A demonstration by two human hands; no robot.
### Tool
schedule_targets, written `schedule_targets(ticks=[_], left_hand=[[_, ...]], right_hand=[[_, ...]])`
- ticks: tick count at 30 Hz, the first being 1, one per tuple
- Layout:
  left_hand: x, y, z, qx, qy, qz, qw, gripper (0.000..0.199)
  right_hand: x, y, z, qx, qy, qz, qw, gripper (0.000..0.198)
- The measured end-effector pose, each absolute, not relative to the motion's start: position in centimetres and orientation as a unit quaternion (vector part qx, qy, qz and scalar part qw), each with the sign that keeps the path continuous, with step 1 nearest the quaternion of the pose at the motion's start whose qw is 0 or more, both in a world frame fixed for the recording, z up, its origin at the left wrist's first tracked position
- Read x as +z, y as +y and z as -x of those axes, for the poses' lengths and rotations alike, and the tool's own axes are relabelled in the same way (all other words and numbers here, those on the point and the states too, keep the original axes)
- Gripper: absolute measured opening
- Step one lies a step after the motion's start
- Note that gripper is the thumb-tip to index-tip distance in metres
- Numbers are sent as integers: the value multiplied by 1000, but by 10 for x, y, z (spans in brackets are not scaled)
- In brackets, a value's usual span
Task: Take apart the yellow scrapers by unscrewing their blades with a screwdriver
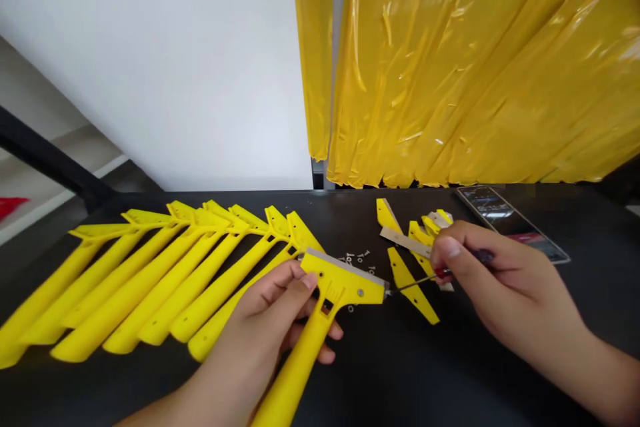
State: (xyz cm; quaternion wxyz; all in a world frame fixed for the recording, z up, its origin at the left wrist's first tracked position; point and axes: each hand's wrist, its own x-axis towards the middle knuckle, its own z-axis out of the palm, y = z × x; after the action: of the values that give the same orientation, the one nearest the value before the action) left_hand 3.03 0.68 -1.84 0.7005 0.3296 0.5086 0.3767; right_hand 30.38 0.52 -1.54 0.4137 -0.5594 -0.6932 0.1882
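Observation:
My left hand (280, 307) grips a yellow scraper (305, 347) by its head, the handle pointing down toward me. A metal blade edge shows along the top of the head, and one screw sits in its face. Between the fingers of my right hand (485, 280) is a screwdriver (425, 278) with a dark and red handle. Its thin shaft points left, and the tip meets a small screw (387, 292) at the right end of the scraper head. Loose screws and nuts (357, 257) lie on the table just behind the head.
Several yellow scraper handles (145, 273) lie in an overlapping row at left. Yellow clamp plates (413, 287) and a metal blade (403, 238) lie near my right hand. A phone-like device (510, 217) rests behind on the black table (400, 373). Yellow plastic sheeting (475, 67) hangs at the back.

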Motion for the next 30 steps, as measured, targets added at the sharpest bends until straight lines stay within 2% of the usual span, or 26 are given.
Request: schedule_targets(ticks=[7,13,18,20,25,30], left_hand=[[-23,9,-27,373,515,-326,700,32],[-17,8,-30,365,526,-337,690,20],[-16,8,-29,358,526,-346,689,17],[-20,9,-27,356,516,-345,698,17],[-27,5,-25,312,473,-342,750,27],[-22,-2,-28,264,447,-316,794,22]], right_hand=[[-18,4,-302,204,-683,564,417,47],[-28,6,-301,214,-688,549,423,49],[-28,0,-302,230,-670,554,438,49],[-30,-3,-304,257,-664,531,459,45],[-44,-10,-308,410,-579,459,534,38],[-50,-15,-311,447,-572,435,533,36]])
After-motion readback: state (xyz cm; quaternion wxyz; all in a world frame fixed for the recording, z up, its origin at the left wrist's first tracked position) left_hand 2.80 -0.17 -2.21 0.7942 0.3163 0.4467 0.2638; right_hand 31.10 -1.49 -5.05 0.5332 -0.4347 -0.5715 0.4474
